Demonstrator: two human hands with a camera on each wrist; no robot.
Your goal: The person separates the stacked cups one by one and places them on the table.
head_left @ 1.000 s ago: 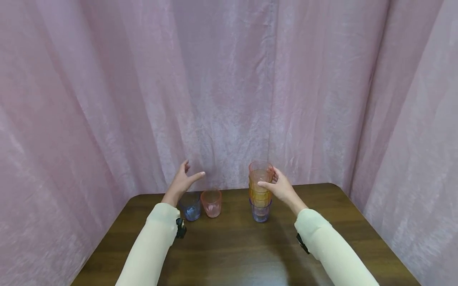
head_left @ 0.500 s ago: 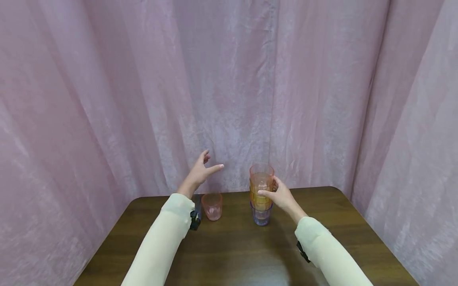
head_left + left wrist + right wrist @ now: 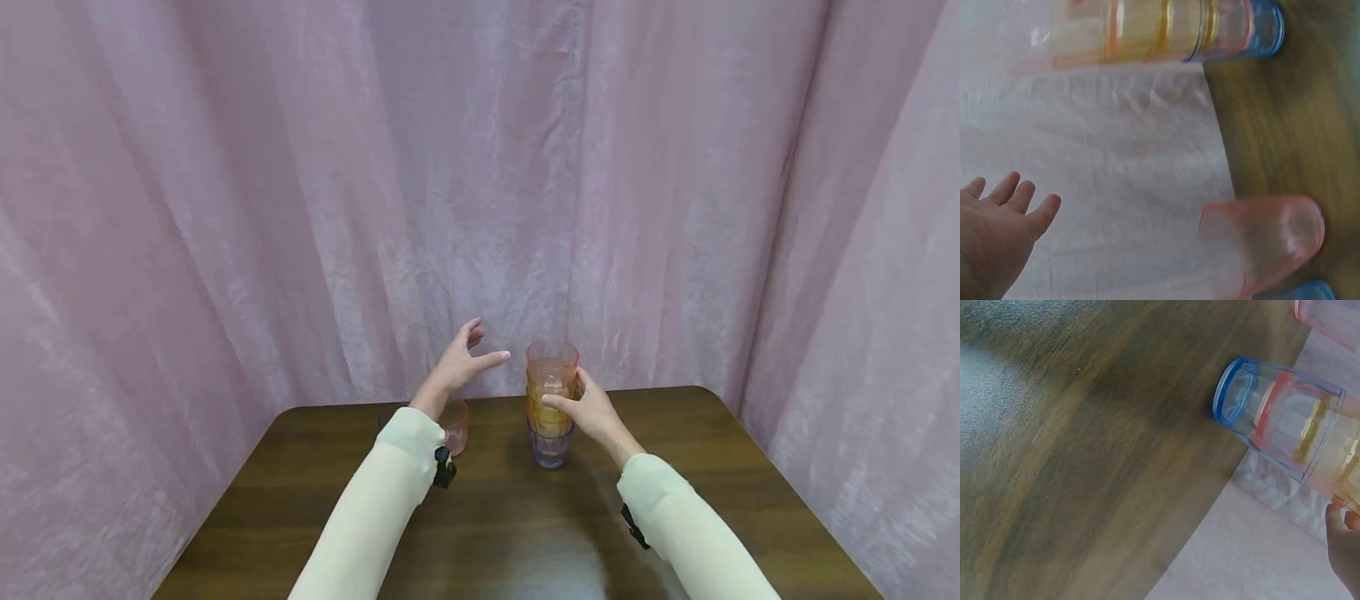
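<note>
A tall stack of nested clear plastic cups (image 3: 551, 392) stands upright on the wooden table, pink at the top, yellow and orange in the middle. Its lowest cup is a blue-tinted cup (image 3: 1238, 394) standing on the table. My right hand (image 3: 596, 410) grips the stack's middle from the right, thumb in front and fingers behind. My left hand (image 3: 456, 367) is raised to the left of the stack, thumb and fingers spread, holding nothing. Below it a pink cup (image 3: 1272, 240) stands upright, partly behind the left wrist in the head view. Beside that is a blue cup (image 3: 1309, 291), mostly hidden.
The brown table (image 3: 495, 517) has rounded far corners. Pink curtains (image 3: 480, 167) hang just behind its far edge and along both sides. A dark strap buckle (image 3: 444, 467) sits at the left sleeve's cuff.
My left hand has moved right, from over the blue and pink cups toward the stack, its fingers still spread. My right hand stays on the stack, slightly lower on it than before.
</note>
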